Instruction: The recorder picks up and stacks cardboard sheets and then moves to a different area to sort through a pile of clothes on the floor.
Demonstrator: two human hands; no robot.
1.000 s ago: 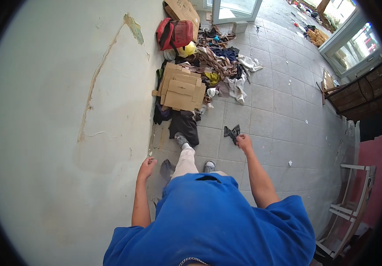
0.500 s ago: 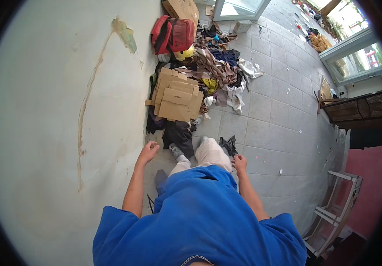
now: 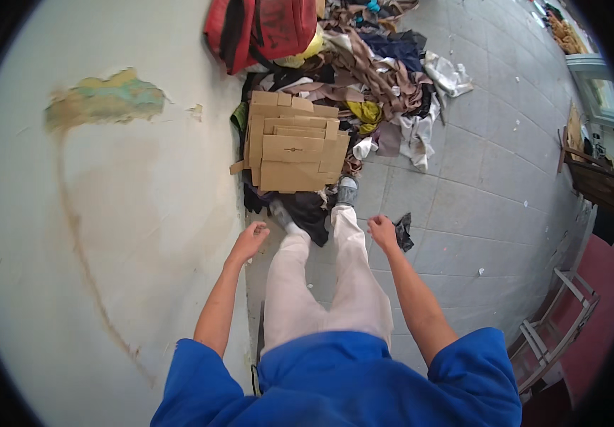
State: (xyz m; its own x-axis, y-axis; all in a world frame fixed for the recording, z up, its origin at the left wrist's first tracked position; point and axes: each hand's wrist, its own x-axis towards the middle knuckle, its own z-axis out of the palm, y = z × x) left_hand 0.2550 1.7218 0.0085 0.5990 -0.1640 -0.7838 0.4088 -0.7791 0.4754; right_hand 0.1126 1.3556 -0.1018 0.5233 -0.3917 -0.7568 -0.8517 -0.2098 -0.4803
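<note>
My left hand [image 3: 251,240] hangs beside the pale wall with its fingers loosely bent and apart, holding nothing. On the other side of my legs, my right hand [image 3: 382,231] is also empty, its fingers slightly curled. Beside it on the floor, apparently apart from it, lies a crumpled black scrap [image 3: 403,233]. Ahead of my feet rests a stack of flattened brown cardboard [image 3: 292,149] on a heap of cloth. Black cloth [image 3: 307,213] spreads between the cardboard and my legs. My right shoe [image 3: 347,191] is beside the cardboard's near right corner.
A heap of mixed cloth [image 3: 371,71] lies beyond the cardboard, with a red bag [image 3: 260,32] against the wall [image 3: 129,213]. At the right stand a white ladder-like frame [image 3: 556,327] and a pink panel [image 3: 602,313]. Grey floor tiles [image 3: 463,192] carry small white scraps.
I have stepped forward, so the cardboard and cloth heap are nearer. My right foot is now beside the cardboard. Both hands stay empty, and the doorway has mostly left the view.
</note>
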